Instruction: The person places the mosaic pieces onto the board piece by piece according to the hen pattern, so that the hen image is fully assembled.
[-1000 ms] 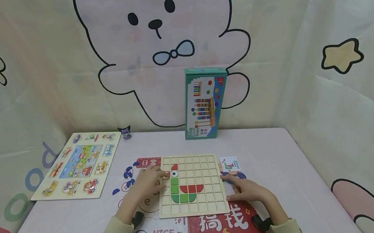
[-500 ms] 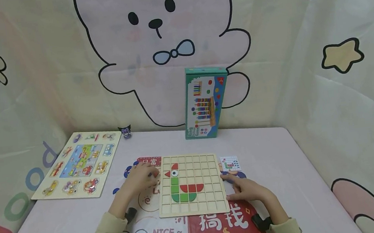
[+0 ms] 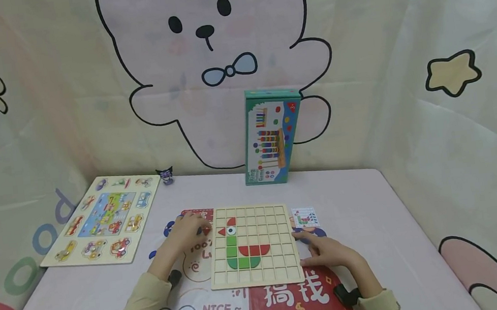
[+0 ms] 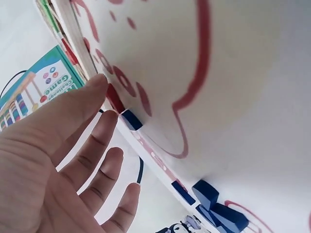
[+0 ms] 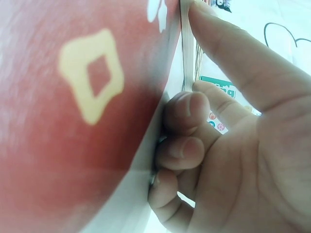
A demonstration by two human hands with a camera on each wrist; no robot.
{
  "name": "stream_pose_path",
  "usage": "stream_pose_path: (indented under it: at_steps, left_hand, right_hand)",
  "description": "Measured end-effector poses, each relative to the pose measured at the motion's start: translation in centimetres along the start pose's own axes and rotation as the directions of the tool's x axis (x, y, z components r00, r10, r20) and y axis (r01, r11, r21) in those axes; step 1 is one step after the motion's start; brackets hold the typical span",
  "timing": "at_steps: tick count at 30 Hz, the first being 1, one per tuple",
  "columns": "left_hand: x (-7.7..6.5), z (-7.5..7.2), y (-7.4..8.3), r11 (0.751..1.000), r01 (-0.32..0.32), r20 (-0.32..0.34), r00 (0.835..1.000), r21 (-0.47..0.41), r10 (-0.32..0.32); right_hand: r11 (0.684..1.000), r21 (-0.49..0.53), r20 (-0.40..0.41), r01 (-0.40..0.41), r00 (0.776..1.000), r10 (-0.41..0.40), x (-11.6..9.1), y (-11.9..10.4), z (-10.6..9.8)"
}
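A wooden grid board [image 3: 284, 268] lies flat, with red and green pieces and a round eye piece set in a bird shape. Left of it my left hand [image 3: 186, 232] is low over the printed mat. Its thumb and forefinger pinch a small red piece [image 4: 115, 99] beside the board's edge; a dark blue piece [image 4: 131, 120] sits right by the fingertips. My right hand [image 3: 329, 252] rests at the board's right edge. Its thumb and extended forefinger touch that edge, spread apart, and its other fingers [image 5: 182, 153] are curled below.
Several dark blue pieces [image 4: 206, 191] lie left of the board. A small pattern card [image 3: 305, 217] is at its right. Further back stand a green game box [image 3: 270, 142] and a tiny figure [image 3: 166, 176]. A vehicle puzzle board [image 3: 95, 223] lies at the far left.
My left hand has drawn back leftward from the red beak piece on the board to the loose red piece beside it. My right hand has stayed at the board's edge.
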State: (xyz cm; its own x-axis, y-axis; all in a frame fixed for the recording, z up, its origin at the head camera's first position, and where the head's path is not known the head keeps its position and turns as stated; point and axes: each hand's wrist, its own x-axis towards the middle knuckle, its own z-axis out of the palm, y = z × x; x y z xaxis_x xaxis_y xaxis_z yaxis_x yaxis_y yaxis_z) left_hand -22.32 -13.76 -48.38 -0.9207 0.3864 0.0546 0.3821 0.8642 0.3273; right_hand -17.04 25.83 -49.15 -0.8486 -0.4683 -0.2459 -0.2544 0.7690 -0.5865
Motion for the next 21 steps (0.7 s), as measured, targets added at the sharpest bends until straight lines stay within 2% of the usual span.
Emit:
stream_pose_path:
  at_steps: [13, 21]
  left_hand:
    - [0.17, 0.16, -0.28, 1.0, -0.001, 0.009, 1.0, -0.017, 0.001]
    - [-0.07, 0.73, -0.3, 0.999, -0.013, -0.023, 1.0, -0.035, 0.012]
  right_hand:
    - [1.0, 0.0, -0.001, 0.003, 1.0, -0.003, 0.03, -0.14, -0.06]
    - [1.0, 0.002, -0.002, 0.004, 1.0, -0.004, 0.0, -0.32, -0.13]
